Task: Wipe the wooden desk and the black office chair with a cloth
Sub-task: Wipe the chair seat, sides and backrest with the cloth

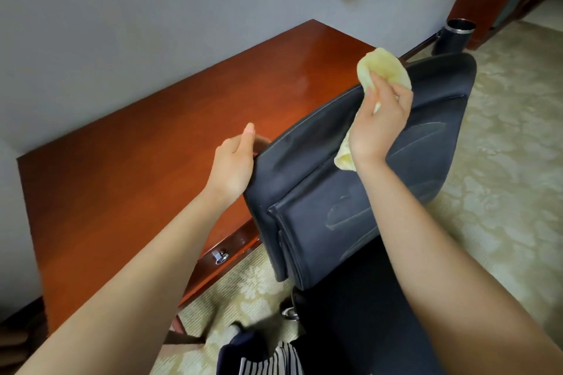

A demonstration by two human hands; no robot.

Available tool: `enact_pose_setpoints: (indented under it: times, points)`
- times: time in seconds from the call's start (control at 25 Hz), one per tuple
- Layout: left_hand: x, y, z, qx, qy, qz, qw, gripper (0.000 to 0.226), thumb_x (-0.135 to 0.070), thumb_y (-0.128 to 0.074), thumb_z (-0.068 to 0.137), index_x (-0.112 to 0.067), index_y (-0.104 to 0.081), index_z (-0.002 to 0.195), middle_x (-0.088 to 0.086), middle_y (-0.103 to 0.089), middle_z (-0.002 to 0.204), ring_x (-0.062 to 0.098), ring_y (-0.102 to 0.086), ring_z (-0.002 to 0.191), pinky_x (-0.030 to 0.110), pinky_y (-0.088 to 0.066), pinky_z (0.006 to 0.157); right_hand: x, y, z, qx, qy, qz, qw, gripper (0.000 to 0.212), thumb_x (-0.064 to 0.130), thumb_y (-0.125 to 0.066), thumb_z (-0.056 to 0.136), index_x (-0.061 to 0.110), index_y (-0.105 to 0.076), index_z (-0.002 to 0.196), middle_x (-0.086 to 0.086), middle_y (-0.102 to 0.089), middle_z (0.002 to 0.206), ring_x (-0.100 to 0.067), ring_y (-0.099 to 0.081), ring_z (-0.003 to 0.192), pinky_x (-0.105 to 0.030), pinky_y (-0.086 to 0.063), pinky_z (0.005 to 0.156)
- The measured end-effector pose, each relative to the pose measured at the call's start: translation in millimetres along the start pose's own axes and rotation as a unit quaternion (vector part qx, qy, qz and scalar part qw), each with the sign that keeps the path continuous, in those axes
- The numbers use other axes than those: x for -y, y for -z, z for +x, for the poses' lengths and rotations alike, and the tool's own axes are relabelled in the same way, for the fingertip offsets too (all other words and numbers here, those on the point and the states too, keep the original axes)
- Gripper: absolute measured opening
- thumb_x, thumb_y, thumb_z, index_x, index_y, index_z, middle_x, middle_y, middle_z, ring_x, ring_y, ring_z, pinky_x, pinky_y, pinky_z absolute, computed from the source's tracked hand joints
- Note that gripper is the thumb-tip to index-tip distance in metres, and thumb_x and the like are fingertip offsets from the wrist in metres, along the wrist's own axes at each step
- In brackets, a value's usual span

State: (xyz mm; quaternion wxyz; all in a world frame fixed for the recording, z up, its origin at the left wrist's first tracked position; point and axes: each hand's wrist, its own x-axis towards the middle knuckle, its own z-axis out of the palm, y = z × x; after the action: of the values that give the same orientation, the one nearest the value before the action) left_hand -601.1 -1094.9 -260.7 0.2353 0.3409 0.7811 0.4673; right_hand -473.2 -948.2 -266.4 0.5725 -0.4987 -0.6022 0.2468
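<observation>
Grey wall and patterned carpet [502,161] are framing the head view, where the wooden desk [137,167] is standing against the wall. The black office chair [350,216] is sitting just beside the desk's front edge, its backrest facing the person. The left hand [234,164] is gripping the backrest's upper corner, fingers curling behind it and thumb lifting free. The right hand [377,128] is clutching a yellow cloth [384,70], pressing it against the backrest's top edge. A dark bin [454,36] is standing by the wall beyond.

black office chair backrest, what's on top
On the black office chair backrest, the right hand holds a crumpled yellow cloth at the top edge; the left hand grips a corner, fingers hidden behind.
</observation>
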Motion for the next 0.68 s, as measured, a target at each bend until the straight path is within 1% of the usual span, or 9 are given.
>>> enact_pose_setpoints:
  times: [0.08,0.12,0.2,0.28,0.32,0.4,0.48,0.56,0.68]
  points:
    - [15.7,1.7,-11.8,-0.004,0.028,-0.051,0.998,0.049,-0.039,-0.03,0.103,-0.017,-0.071,0.085,-0.008,-0.07,0.082,0.005,-0.063,0.075,0.012,-0.044,0.065,11.0,-4.0,-7.9,0.005,0.009,-0.018,1.0,0.028,0.009,-0.052,0.094,0.016,-0.066,0.118,-0.007,-0.056,0.113,-0.025,-0.05,0.102,-0.009,-0.036,0.088]
    - [23.8,2.2,-19.6,0.0,0.034,-0.073,0.997,0.05,-0.038,-0.032,0.102,-0.009,-0.068,0.082,-0.006,-0.068,0.078,0.008,-0.061,0.071,0.014,-0.044,0.069,14.9,-4.2,-16.6,0.021,0.048,-0.028,0.998,0.028,0.007,-0.054,0.093,0.016,-0.067,0.115,-0.006,-0.058,0.111,-0.028,-0.049,0.099,-0.005,-0.031,0.085]
    - [36.9,2.6,-34.7,0.001,0.006,-0.125,0.992,0.046,-0.031,-0.036,0.102,-0.003,-0.065,0.079,-0.004,-0.066,0.077,0.01,-0.059,0.074,0.021,-0.045,0.078,17.0,-2.4,-42.3,0.058,0.159,-0.028,0.985,0.027,0.002,-0.057,0.089,0.015,-0.071,0.108,-0.005,-0.062,0.106,-0.031,-0.049,0.091,-0.009,-0.031,0.083]
    - [44.6,3.6,-46.8,-0.025,-0.068,-0.136,0.988,0.032,-0.02,-0.041,0.101,-0.02,-0.072,0.092,-0.014,-0.071,0.093,0.002,-0.063,0.092,0.015,-0.045,0.082,14.5,1.0,-71.2,0.088,0.249,-0.009,0.964,0.027,0.0,-0.059,0.087,0.014,-0.072,0.107,-0.004,-0.064,0.103,-0.03,-0.047,0.089,-0.018,-0.035,0.082]
    - [47.0,4.4,-50.5,-0.042,-0.113,-0.111,0.986,0.028,-0.017,-0.045,0.1,-0.025,-0.071,0.1,-0.016,-0.07,0.101,0.0,-0.062,0.1,0.013,-0.044,0.084,11.5,3.0,-83.0,0.1,0.284,-0.003,0.954,0.028,0.0,-0.061,0.087,0.015,-0.071,0.108,-0.004,-0.064,0.104,-0.028,-0.046,0.089,-0.02,-0.036,0.082]
    - [52.5,6.5,-56.7,-0.068,-0.199,-0.014,0.978,0.023,-0.018,-0.053,0.095,-0.022,-0.065,0.114,-0.015,-0.066,0.112,0.0,-0.057,0.108,0.015,-0.043,0.09,-0.4,7.3,-99.9,0.121,0.356,0.001,0.926,0.031,0.002,-0.063,0.087,0.016,-0.069,0.114,0.0,-0.06,0.108,-0.023,-0.042,0.089,-0.02,-0.036,0.083]
    - [58.7,7.2,-61.8,-0.066,-0.249,0.074,0.963,0.041,-0.018,-0.065,0.089,-0.014,-0.057,0.129,-0.008,-0.059,0.12,0.002,-0.052,0.114,0.017,-0.04,0.097,-18.4,12.1,-107.4,0.144,0.432,0.006,0.89,0.037,0.001,-0.065,0.085,0.017,-0.063,0.118,0.003,-0.052,0.11,-0.019,-0.042,0.088,-0.022,-0.041,0.083]
    - [61.2,9.2,-63.6,-0.059,-0.256,0.124,0.957,0.055,-0.018,-0.071,0.084,-0.011,-0.051,0.135,-0.005,-0.056,0.122,0.005,-0.05,0.114,0.021,-0.042,0.096,-39.7,19.0,-111.5,0.172,0.502,0.002,0.847,0.044,-0.004,-0.066,0.082,0.019,-0.06,0.12,0.004,-0.049,0.111,-0.017,-0.044,0.087,-0.027,-0.048,0.079]
    - [63.4,19.6,-62.2,-0.018,-0.244,0.212,0.946,0.077,-0.024,-0.076,0.079,-0.017,-0.037,0.145,-0.001,-0.054,0.123,0.013,-0.046,0.107,0.024,-0.039,0.089,-71.1,32.6,-114.7,0.203,0.608,-0.072,0.764,0.049,-0.003,-0.062,0.083,0.024,-0.059,0.124,0.008,-0.047,0.109,-0.016,-0.045,0.087,-0.028,-0.047,0.076]
